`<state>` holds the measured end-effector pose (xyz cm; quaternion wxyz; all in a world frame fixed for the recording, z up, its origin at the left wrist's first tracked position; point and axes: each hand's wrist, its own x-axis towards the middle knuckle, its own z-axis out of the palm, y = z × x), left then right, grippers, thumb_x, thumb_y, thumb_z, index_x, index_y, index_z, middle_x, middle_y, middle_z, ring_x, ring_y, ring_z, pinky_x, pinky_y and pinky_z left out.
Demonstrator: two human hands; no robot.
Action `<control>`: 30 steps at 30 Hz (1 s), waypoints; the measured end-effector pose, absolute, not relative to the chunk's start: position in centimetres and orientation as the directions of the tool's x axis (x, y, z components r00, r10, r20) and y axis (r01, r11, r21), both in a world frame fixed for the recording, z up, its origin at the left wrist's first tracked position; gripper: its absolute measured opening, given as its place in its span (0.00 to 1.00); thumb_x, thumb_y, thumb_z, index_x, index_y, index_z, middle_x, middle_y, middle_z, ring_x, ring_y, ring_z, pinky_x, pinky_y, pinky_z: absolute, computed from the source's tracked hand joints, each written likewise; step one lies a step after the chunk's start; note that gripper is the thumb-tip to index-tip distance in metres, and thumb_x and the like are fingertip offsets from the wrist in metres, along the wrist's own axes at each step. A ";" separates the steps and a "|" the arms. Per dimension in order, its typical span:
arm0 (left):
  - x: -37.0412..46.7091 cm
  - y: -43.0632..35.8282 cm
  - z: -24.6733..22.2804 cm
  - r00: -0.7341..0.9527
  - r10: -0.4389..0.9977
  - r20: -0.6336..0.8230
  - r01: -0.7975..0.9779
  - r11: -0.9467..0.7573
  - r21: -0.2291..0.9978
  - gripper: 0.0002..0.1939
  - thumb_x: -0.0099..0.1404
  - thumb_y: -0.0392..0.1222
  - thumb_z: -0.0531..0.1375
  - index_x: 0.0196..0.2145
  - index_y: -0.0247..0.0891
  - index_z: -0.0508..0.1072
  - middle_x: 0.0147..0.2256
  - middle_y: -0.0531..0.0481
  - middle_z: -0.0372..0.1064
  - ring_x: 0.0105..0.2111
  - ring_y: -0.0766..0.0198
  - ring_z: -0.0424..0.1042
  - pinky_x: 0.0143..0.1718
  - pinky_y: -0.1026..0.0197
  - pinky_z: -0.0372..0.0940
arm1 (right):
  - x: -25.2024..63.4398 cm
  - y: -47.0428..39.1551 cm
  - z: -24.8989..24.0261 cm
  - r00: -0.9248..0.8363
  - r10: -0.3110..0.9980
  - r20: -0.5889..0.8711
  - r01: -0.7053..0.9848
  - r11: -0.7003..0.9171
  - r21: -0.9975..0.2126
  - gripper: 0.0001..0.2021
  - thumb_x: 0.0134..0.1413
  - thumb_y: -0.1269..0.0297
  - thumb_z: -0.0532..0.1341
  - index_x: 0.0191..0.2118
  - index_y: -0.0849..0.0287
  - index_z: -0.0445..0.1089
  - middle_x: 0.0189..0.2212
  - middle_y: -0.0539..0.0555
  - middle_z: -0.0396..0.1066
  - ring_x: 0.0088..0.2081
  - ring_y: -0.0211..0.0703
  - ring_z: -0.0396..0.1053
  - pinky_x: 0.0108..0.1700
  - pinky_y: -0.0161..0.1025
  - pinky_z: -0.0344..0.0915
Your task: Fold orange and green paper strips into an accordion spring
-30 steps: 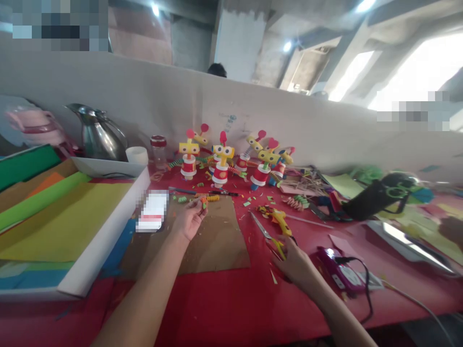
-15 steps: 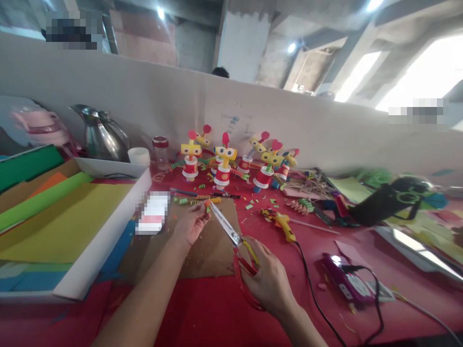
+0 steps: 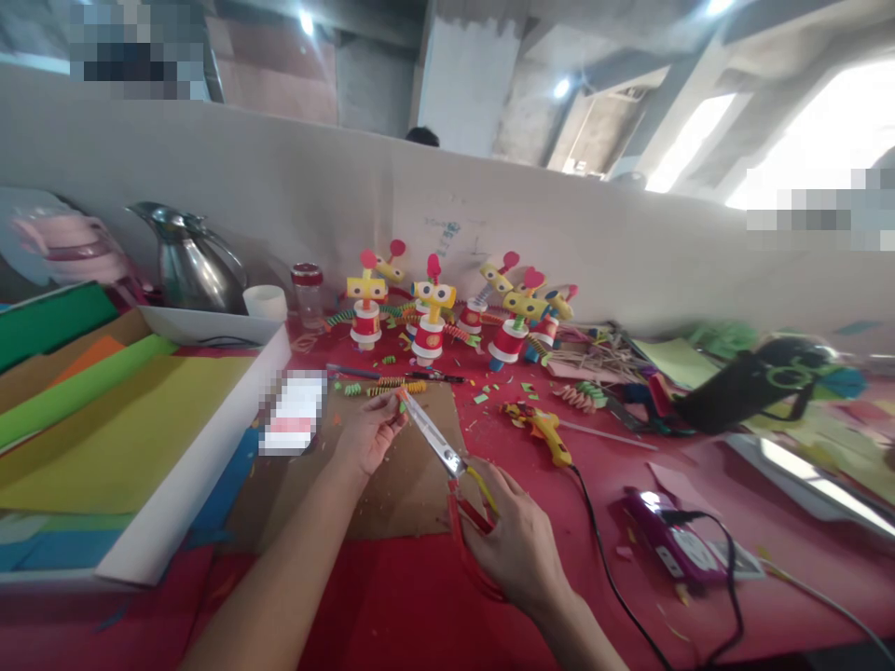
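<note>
Between the fingertips of my left hand [image 3: 378,433] is a small piece of orange and green paper [image 3: 402,403]. My right hand [image 3: 514,531] is wrapped around the red and yellow handles of a pair of scissors [image 3: 434,438]. The blades point up and left, their tips touching or right beside the paper piece. Both hands are above a brown cardboard sheet [image 3: 412,503]. Just beyond my left hand lie folded paper springs [image 3: 398,387] in orange, yellow and green.
Several paper robot figures [image 3: 429,335] stand at the back. A yellow glue gun [image 3: 556,443] with a black cord lies to the right, near a purple power box [image 3: 675,550]. A white box [image 3: 202,447] of coloured paper and a phone [image 3: 294,415] are on the left.
The scissor blades have drawn closer together at the paper piece, and the handles have shifted slightly. My left hand stays in nearly the same place.
</note>
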<state>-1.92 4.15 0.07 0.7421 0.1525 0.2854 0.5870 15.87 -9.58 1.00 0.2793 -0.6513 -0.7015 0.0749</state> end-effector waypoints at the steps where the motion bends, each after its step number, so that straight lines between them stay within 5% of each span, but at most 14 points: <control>1: -1.9 4.2 0.1 0.147 0.958 -0.246 -0.784 0.264 0.561 0.08 0.55 0.22 0.61 0.28 0.30 0.77 0.25 0.48 0.74 0.24 0.71 0.71 0.27 0.70 0.69 | 15.8 -9.6 0.9 0.009 0.956 0.294 0.873 0.135 -0.469 0.24 0.50 0.64 0.59 0.55 0.50 0.62 0.49 0.55 0.72 0.44 0.49 0.74 0.40 0.40 0.71; 13: -1.8 4.1 -0.1 0.161 0.959 -0.232 -0.784 0.267 0.561 0.08 0.52 0.22 0.64 0.30 0.29 0.78 0.26 0.48 0.75 0.25 0.71 0.72 0.28 0.70 0.69 | 15.4 -9.6 0.9 0.035 0.963 0.268 0.863 0.106 -0.495 0.23 0.50 0.66 0.60 0.55 0.48 0.64 0.46 0.54 0.73 0.38 0.46 0.74 0.36 0.37 0.69; 21: -1.8 4.2 -0.6 0.180 0.962 -0.206 -0.777 0.268 0.570 0.08 0.51 0.23 0.65 0.30 0.30 0.78 0.26 0.48 0.75 0.25 0.71 0.71 0.28 0.70 0.68 | 15.9 -9.2 0.3 0.018 0.966 0.258 0.833 0.128 -0.538 0.24 0.50 0.68 0.60 0.55 0.49 0.64 0.49 0.55 0.71 0.45 0.48 0.73 0.42 0.41 0.70; 30: -2.1 4.2 -0.1 0.176 0.954 -0.242 -0.763 0.288 0.579 0.07 0.51 0.22 0.65 0.28 0.29 0.78 0.26 0.47 0.74 0.24 0.71 0.70 0.28 0.69 0.67 | 16.4 -8.8 0.2 -0.022 0.959 0.281 0.893 0.145 -0.426 0.26 0.51 0.67 0.60 0.57 0.48 0.62 0.51 0.54 0.70 0.48 0.49 0.72 0.44 0.42 0.71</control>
